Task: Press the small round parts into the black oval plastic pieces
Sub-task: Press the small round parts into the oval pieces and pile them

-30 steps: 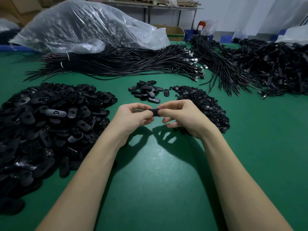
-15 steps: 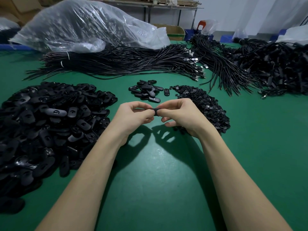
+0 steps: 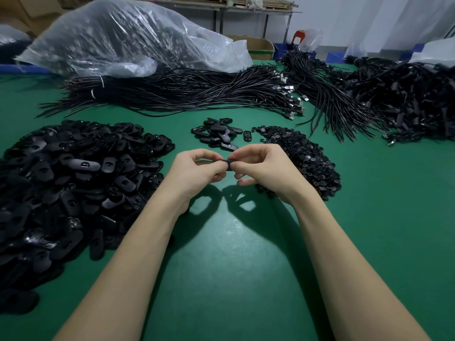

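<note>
Here, one black oval piece (image 3: pixel 228 165) held above the green table (image 3: pixel 246 279), pinched at its ends by left hand (image 3: pixel 197 171) and right hand (image 3: pixel 266 169), fingers curled round it (round part hidden). Probably light, stiff, slick; best gripped by the edges. Oval heap (image 3: pixel 73 180) left, round parts (image 3: pixel 307 158) right.

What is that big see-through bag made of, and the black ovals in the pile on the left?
The bag looks like thin clear plastic film: it is crinkled, glossy, and dark contents show through. The ovals look like hard moulded plastic with a smooth, slightly shiny finish, catching soft highlights; the exact kind of plastic cannot be told.
</note>
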`<state>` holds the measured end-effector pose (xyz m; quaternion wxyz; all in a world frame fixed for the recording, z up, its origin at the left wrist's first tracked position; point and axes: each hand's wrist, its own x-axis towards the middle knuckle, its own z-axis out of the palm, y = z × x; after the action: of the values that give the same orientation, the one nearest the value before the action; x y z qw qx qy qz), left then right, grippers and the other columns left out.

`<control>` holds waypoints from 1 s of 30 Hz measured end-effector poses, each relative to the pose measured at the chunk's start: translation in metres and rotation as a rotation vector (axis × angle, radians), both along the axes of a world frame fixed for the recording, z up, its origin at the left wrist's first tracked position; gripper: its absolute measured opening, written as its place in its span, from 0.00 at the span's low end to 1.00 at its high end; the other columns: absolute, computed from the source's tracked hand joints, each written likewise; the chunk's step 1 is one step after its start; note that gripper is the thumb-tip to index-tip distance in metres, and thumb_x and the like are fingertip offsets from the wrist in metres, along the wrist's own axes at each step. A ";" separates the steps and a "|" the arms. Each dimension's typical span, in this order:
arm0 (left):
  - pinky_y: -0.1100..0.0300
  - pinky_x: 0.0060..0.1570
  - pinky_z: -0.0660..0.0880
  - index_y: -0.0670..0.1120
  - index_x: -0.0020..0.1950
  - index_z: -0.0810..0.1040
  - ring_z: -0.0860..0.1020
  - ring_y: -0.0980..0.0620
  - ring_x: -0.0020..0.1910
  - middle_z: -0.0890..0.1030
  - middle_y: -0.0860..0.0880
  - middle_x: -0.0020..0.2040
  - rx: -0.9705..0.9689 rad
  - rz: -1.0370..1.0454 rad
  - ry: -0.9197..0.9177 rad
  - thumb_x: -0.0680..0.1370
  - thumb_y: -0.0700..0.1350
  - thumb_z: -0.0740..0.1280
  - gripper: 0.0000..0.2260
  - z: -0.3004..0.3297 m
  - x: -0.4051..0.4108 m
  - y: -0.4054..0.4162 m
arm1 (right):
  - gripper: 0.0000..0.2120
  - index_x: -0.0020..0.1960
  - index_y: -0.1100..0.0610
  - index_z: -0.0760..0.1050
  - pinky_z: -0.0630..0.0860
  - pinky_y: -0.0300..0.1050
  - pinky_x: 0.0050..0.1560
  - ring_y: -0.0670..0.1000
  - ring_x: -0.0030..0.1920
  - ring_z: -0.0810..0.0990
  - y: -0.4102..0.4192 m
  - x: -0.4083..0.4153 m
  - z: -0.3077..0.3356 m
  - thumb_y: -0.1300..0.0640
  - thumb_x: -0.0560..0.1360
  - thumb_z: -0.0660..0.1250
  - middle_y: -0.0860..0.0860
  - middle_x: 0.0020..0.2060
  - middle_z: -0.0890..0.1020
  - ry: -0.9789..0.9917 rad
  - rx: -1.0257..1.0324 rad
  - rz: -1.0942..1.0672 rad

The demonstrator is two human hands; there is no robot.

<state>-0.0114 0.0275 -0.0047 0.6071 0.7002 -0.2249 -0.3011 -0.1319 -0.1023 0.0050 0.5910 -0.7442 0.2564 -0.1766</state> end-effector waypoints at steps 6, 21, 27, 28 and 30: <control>0.52 0.57 0.82 0.44 0.46 0.84 0.85 0.52 0.39 0.87 0.47 0.39 0.030 -0.010 -0.057 0.74 0.38 0.76 0.04 -0.001 -0.002 -0.001 | 0.06 0.47 0.60 0.85 0.83 0.39 0.41 0.48 0.36 0.85 0.001 0.002 -0.001 0.70 0.75 0.73 0.54 0.37 0.87 -0.001 0.087 -0.030; 0.63 0.44 0.82 0.43 0.45 0.84 0.87 0.49 0.41 0.87 0.44 0.40 -0.109 0.161 0.110 0.76 0.36 0.74 0.03 -0.002 0.005 -0.002 | 0.10 0.55 0.53 0.88 0.83 0.49 0.46 0.50 0.46 0.84 0.013 0.015 -0.016 0.59 0.74 0.78 0.49 0.53 0.85 -0.146 -0.764 -0.131; 0.65 0.41 0.81 0.40 0.47 0.83 0.86 0.51 0.39 0.86 0.44 0.38 -0.145 0.174 0.183 0.77 0.36 0.73 0.01 0.000 0.006 -0.001 | 0.07 0.53 0.57 0.88 0.83 0.48 0.46 0.50 0.41 0.84 0.019 0.018 -0.020 0.61 0.75 0.77 0.52 0.46 0.85 -0.222 -0.810 -0.181; 0.65 0.41 0.81 0.40 0.47 0.84 0.86 0.51 0.39 0.86 0.43 0.38 -0.144 0.171 0.184 0.77 0.35 0.73 0.01 0.000 0.006 0.000 | 0.07 0.52 0.57 0.88 0.82 0.44 0.47 0.47 0.39 0.83 0.019 0.018 -0.019 0.62 0.74 0.77 0.51 0.45 0.85 -0.215 -0.788 -0.167; 0.65 0.41 0.81 0.40 0.46 0.84 0.86 0.51 0.39 0.87 0.43 0.39 -0.137 0.158 0.174 0.77 0.36 0.73 0.01 -0.001 0.007 0.000 | 0.07 0.51 0.56 0.88 0.80 0.35 0.46 0.44 0.37 0.83 0.018 0.018 -0.016 0.62 0.73 0.77 0.48 0.43 0.86 -0.182 -0.720 -0.154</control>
<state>-0.0045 0.0274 -0.0055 0.6926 0.6437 -0.1354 -0.2958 -0.1134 -0.0845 -0.0112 0.2972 -0.8640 0.1795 -0.3646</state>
